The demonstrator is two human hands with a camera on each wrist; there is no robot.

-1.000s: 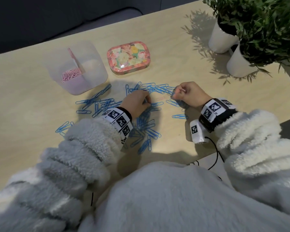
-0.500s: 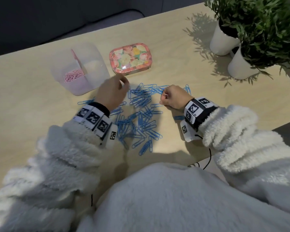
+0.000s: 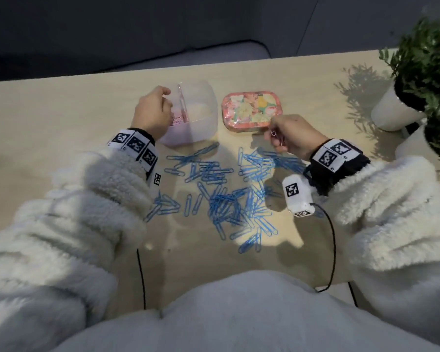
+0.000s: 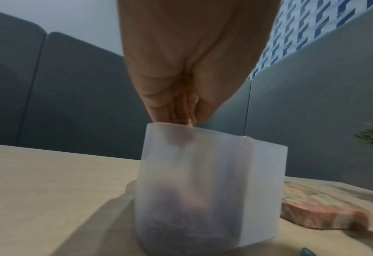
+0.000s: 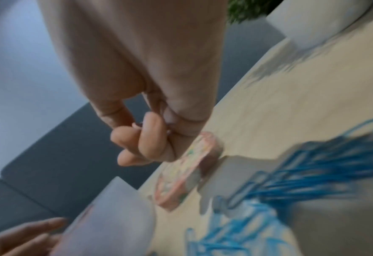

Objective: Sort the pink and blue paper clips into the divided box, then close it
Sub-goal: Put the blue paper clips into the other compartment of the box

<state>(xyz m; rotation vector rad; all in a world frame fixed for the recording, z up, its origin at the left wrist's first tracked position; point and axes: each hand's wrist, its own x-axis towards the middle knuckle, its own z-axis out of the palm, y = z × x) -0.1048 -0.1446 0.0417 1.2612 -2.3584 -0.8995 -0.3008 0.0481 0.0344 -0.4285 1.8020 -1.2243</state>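
Note:
The translucent divided box (image 3: 203, 97) stands at the table's far middle, with pink paper clips (image 3: 178, 120) in its left compartment. My left hand (image 3: 151, 113) hovers over that compartment. In the left wrist view its fingertips (image 4: 181, 116) are bunched at the box rim (image 4: 216, 131), with a small pink bit between them. My right hand (image 3: 294, 137) is raised in front of the floral lid (image 3: 250, 110) and pinches a pink paper clip (image 3: 273, 133) between thumb and forefinger (image 5: 150, 135). Several blue paper clips (image 3: 226, 191) lie scattered between my arms.
Two white plant pots (image 3: 394, 115) with green leaves stand at the right end of the table. A dark sofa (image 3: 163, 34) runs behind the far edge. Black cables (image 3: 333, 250) hang from my wrists over the near edge.
My left hand left the blue pile and moved up over the box's left compartment. My right hand rose toward the lid with a pink clip in its pinch.

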